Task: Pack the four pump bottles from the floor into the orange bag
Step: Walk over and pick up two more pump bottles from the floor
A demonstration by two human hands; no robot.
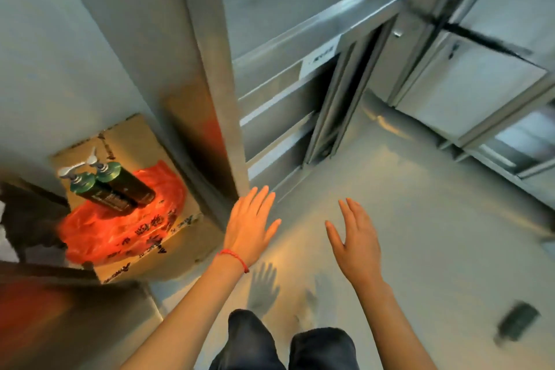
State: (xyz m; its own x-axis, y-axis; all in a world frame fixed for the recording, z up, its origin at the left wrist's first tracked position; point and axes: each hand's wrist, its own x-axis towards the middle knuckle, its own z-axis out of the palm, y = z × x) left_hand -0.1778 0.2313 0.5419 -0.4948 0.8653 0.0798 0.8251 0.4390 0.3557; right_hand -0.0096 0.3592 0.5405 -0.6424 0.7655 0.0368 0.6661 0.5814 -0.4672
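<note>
Two dark green pump bottles with white pump heads stand upright side by side in the orange plastic bag, which lies crumpled on a cardboard box at the left. My left hand hovers flat with straight fingers to the right of the box, holding nothing. My right hand is spread open over the grey floor, apart from everything. A dark blurred object lies on the floor at the lower right; what it is I cannot tell.
A metal column rises right behind the box. Steel shelving and cabinets line the back and right. The grey floor stretches ahead. My dark trouser legs show at the bottom.
</note>
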